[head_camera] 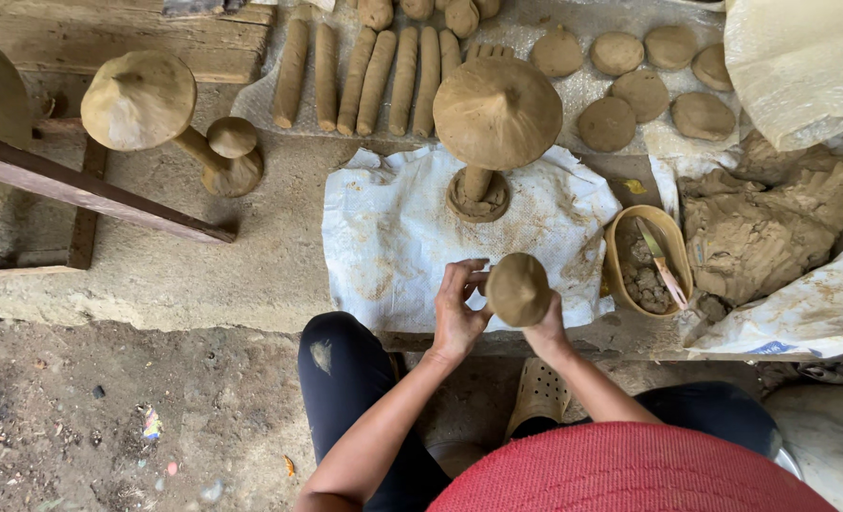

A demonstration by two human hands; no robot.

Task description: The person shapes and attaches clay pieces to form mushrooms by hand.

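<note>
Head view, looking down at a seated person shaping clay. The right hand (546, 327) supports a small clay cap (518, 289) from beneath; most of this hand is hidden behind the cap, so only the wrist and the heel of the palm show, and its grip cannot be read in full. The left hand (457, 308) is beside the cap, fingers (469, 275) curled with the tips touching its left edge. The cap is held above the near edge of a white sack (393, 237) spread on the ground. On the sack stands a finished clay mushroom (497, 114), its broad cap covering most of the stem; only the stem's lower part and its ring base show. At left lies a second mushroom (139, 100), tipped over, with a small one (232, 142) just beside its stem. Along the top edge are 6 or so clay rolls (374, 76), side by side, and more pieces cut off by the frame. At top right lie about 7 flat clay discs (630, 85). A bowl (620, 246) right of the sack holds clay crumbs and a thin tool (663, 265) whose kind is hard to make out. Further right a raw clay lump (762, 228) is partly covered by plastic sheet (800, 57). The person's knees, a shoe (540, 393) and a red garment (630, 469) fill the bottom edge.
</note>
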